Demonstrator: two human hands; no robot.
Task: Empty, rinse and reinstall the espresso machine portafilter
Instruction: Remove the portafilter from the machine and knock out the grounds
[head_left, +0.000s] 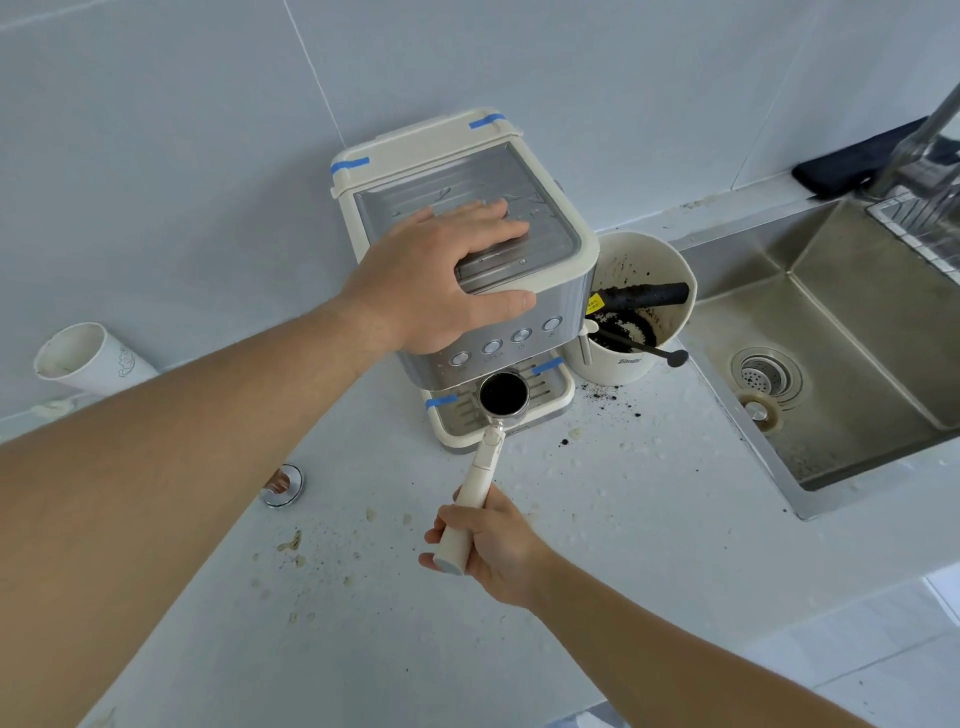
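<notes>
Fingers of the right hand (485, 545) are curled tight round the cream handle of the portafilter (480, 483), thumb underneath, gripping near the butt end. Up top, the left hand (447, 275) lies flat on the espresso machine (550, 306), fingers pressed together over the ribbed metal lid and thumb hooked over the front edge, bracing the whole box.

And where's the portafilter? Its round steel basket (503, 393) sits out in front of the machine, just above the slotted drip tray (550, 389), open face up and packed dark with spent grounds. So by my read it is free of its mount and the emptying step is in hand; nothing has been knocked out yet.

Next move, I'd say, calls for a swing to the right: the knock-out tub (628, 306) stands touching the machine's side, a cream plastic cylinder with a black rubbery bar across its mouth and grounds smeared inside. That means flipping the basket face down and rapping it on that bar. Beyond it waits the sink (857, 332), brushed steel, square-cornered, a round strainer at the drain, with the tap (930, 135) overhanging for the rinse.

Textures now: pale countertop (597, 519) speckled with dry crumbs and loose black grounds near the tub, glossy tiles behind, and strips of blue tape on the machine's corners.
</notes>
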